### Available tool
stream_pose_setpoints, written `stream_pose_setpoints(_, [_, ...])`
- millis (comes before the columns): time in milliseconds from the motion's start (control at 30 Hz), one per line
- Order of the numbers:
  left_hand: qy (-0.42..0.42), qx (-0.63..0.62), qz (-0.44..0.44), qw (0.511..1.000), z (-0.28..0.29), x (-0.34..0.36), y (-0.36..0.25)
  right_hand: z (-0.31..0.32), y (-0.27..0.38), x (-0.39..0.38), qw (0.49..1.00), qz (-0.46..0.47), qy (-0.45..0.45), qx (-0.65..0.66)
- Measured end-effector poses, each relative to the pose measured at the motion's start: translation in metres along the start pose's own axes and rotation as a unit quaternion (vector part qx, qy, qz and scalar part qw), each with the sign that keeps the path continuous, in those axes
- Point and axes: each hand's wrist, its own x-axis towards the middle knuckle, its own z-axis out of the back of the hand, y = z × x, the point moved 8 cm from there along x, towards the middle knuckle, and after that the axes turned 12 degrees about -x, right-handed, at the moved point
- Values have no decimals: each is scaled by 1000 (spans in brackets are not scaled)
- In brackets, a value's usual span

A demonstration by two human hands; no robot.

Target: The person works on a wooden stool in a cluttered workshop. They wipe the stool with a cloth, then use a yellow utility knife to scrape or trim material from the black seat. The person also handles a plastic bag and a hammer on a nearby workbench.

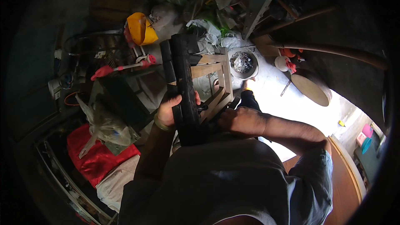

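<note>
A small wooden stool (pixel 207 70) with pale legs and rails lies on its side in front of me. Black bands (pixel 182 64) cover its seat side, which faces left. My left hand (pixel 167 110) grips the black-covered edge, thumb on the near face and fingertips showing past the other side. On the right, close to the lower rails, my right hand (pixel 241 121) is closed in a fist. A dark piece (pixel 235 102) sticks up beside its knuckles; I cannot make out what it is. Shadow hides the stool's lower part against my body.
A round container (pixel 256 67) of small metal pieces stands beyond the stool. A yellow bag (pixel 141 29), pink-and-white parts (pixel 121 68) and a clear plastic bag (pixel 107 127) over red cloth (pixel 85 160) lie left. A round board (pixel 310 90) and a long pole (pixel 333 51) are right.
</note>
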Motion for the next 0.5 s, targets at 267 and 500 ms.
stream_pose_setpoints(267, [62,-45,24,997,-6,6,6,-1,-3,8,1000,-15,-8,19])
stream_pose_setpoints(500, [44,-12,43,998,3,5,7,-20,-2,18,996,-18,55,74])
